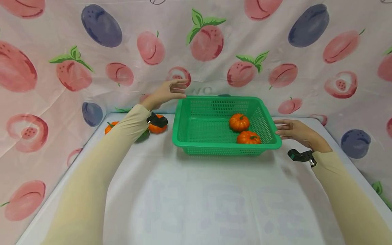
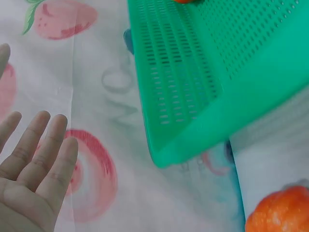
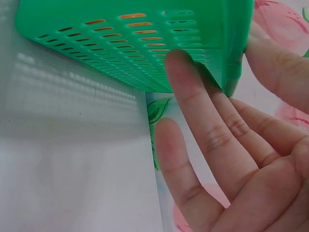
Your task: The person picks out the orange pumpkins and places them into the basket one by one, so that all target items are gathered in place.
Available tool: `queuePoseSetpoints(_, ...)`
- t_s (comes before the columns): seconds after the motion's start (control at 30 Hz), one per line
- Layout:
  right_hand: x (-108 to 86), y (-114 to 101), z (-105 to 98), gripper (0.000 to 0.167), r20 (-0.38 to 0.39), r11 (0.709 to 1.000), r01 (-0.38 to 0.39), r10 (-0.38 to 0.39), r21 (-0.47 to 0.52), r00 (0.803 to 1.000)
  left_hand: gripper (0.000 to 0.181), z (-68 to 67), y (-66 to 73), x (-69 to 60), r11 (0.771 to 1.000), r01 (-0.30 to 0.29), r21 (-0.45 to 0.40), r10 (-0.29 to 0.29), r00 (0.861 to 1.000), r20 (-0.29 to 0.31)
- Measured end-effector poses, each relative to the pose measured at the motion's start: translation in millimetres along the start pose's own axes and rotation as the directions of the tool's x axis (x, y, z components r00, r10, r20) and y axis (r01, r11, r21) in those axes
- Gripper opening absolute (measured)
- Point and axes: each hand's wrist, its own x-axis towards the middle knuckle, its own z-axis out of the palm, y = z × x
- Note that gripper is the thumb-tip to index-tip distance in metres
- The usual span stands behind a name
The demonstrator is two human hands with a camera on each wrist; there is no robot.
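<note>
At mid-frame the basket [image 1: 211,145] lies lengthwise left to right between my right hand [image 1: 297,131], nearer, straightish fingers touching its rim, and my left hand [image 1: 169,92] (fingers spread, holding nothing), just off its upper-left corner.

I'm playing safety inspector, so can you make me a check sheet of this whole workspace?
Surface: white table.
Job's things: green basket with two orange pumpkins inside, toward its right; more pumpkins and a green thing left of it, partly hidden by the left sleeve.
Clutter: nothing seen.
Hands: left hand raised near the basket's back left corner, holding nothing; right hand at its right rim, fingers mostly straight.
Cables: nothing seen.
Surroundings: fruit-print cloth behind and beside the table.
</note>
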Motion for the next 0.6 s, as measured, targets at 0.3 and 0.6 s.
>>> queuePoseSetpoints(0.3, -1.8, -1, -2, 0.071, 0.008, 0.999, 0.022, -0.022, 0.041, 1.0, 0.062, -20.2, -5.7, -22.4, 1.0, 0.012, -0.023, -0.013, 0.998, -0.054)
queuePoseSetpoints(0.6, -0.8, 1, -2, 0.071, 0.014, 0.999, 0.022, -0.022, 0.038, 1.0, 0.062, -42.3, -17.7, -44.2, 0.998, 0.065, -0.014, -0.066, 0.991, -0.112)
